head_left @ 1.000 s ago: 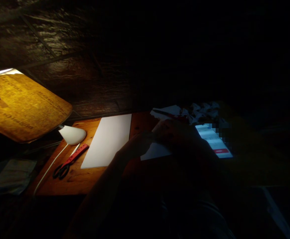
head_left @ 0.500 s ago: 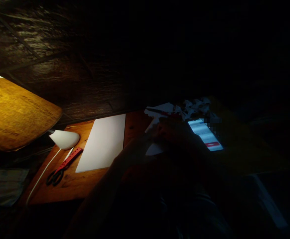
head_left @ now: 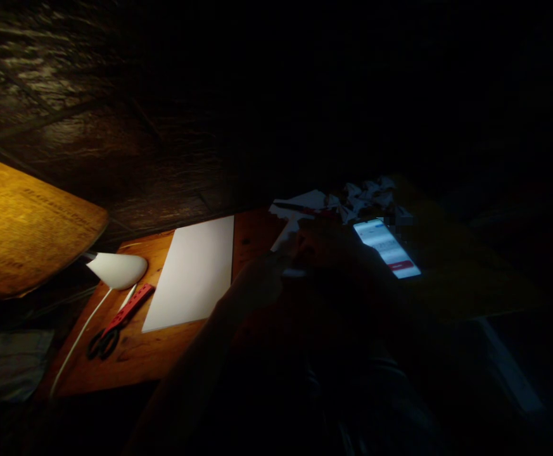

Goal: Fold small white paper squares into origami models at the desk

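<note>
The scene is very dark. My left hand [head_left: 261, 282] is a shadowed shape over a small white paper [head_left: 289, 239] in the middle of the wooden table [head_left: 152, 351]. My right hand [head_left: 343, 250] lies just right of it, between that paper and a lit phone [head_left: 386, 248]. Both hands sit close together on the paper, their fingers lost in shadow. A larger white sheet [head_left: 193, 272] lies flat to the left of my hands.
Red-handled scissors [head_left: 117, 323] lie left of the sheet beside a white lamp head [head_left: 117, 269] with a white cord [head_left: 74, 358]. Crumpled papers [head_left: 356, 193] sit behind the phone. A lit wooden board [head_left: 24, 228] stands at far left. A dark wall runs behind.
The view has drifted, so everything sits slightly further left and up. My hands have covered more of the small paper; less of it shows than a second ago.
</note>
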Available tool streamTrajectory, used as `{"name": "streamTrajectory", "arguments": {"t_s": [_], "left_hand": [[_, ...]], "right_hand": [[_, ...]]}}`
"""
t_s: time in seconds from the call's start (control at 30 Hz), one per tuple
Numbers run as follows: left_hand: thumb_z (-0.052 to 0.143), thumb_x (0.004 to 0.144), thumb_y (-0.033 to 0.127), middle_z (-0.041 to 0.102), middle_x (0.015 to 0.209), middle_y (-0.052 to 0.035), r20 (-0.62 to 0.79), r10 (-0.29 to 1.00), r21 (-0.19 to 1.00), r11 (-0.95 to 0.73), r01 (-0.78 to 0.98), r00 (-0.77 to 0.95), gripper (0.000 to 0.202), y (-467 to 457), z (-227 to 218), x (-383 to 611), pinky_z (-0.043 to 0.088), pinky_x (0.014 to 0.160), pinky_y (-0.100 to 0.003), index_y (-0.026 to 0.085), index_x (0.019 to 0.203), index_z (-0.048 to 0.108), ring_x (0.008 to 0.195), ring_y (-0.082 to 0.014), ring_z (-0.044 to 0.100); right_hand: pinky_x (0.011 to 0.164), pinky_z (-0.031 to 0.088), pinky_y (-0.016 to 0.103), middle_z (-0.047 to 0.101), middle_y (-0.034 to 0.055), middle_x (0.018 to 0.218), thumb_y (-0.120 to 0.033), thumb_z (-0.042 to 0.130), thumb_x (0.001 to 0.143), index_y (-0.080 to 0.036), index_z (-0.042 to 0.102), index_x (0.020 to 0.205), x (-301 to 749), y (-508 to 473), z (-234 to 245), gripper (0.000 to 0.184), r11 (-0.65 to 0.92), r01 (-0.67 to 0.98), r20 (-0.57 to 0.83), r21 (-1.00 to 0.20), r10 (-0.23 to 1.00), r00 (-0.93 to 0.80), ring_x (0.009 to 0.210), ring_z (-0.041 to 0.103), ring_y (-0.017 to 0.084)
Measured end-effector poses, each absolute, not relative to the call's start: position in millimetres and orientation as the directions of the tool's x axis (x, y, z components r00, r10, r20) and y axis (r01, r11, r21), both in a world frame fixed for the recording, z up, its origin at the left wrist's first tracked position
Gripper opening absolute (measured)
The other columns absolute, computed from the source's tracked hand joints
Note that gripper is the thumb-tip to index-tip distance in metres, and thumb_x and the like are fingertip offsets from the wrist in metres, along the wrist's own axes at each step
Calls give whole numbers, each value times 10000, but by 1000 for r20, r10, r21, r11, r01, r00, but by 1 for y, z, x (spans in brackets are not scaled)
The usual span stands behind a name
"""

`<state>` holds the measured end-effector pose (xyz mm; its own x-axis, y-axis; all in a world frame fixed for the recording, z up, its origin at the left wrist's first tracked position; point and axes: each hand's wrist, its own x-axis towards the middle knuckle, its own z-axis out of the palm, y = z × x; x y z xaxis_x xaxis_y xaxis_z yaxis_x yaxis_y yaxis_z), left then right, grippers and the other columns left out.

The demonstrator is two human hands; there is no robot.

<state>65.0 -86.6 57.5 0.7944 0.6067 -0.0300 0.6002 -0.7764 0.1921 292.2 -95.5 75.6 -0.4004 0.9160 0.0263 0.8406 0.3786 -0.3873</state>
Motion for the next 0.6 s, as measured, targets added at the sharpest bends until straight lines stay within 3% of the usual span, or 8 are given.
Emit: {"name": "streamTrajectory", "arguments": {"t_s": [0.13, 0.27, 0.33, 0.47, 0.6], "left_hand": [[542, 796, 3, 740, 1343, -140, -14, 644, 247, -739, 627, 765, 956, -85, 53, 67, 636, 937, -389, 195, 1698, 289, 1094, -269, 754], [535, 832, 27, 759, 1303, -127, 51, 646, 258, -745, 615, 762, 904, -82, 49, 67, 630, 893, -357, 202, 1693, 322, 1055, -252, 756], [533, 852, 30, 773, 1277, -112, 63, 669, 274, -726, 631, 741, 835, -81, 49, 67, 625, 851, -330, 222, 1655, 414, 1020, -239, 760], [572, 950, 135, 803, 1184, -87, 47, 693, 335, -690, 642, 719, 512, -78, 51, 66, 602, 811, -298, 233, 1443, 667, 987, -234, 768], [553, 1043, 303, 807, 1122, -67, 35, 712, 382, -658, 649, 701, 433, -71, 49, 63, 561, 724, -269, 267, 1460, 663, 904, -213, 759]], "right_hand": [[784, 504, 273, 805, 77, 1070, -377, 849, 850, -211, 872, 901, 294, -95, 77, 175, 394, 811, 16, -433, 903, -430, 978, 713, 220], [800, 517, 301, 799, 74, 1072, -484, 975, 677, -229, 874, 948, 297, -94, 76, 386, 398, 806, -17, -438, 893, -450, 976, 717, 245], [806, 520, 309, 792, 69, 1099, -443, 998, 633, -244, 873, 963, 297, -94, 75, 405, 407, 817, -16, -409, 892, -453, 988, 714, 253], [811, 504, 291, 780, 74, 1136, -240, 891, 752, -245, 865, 1004, 291, -96, 76, 254, 380, 865, -16, -327, 913, -407, 1005, 707, 235], [785, 491, 272, 782, 95, 1143, -169, 766, 853, -200, 843, 1026, 283, -98, 79, 192, 303, 911, -61, -279, 941, -332, 954, 714, 203]]}}
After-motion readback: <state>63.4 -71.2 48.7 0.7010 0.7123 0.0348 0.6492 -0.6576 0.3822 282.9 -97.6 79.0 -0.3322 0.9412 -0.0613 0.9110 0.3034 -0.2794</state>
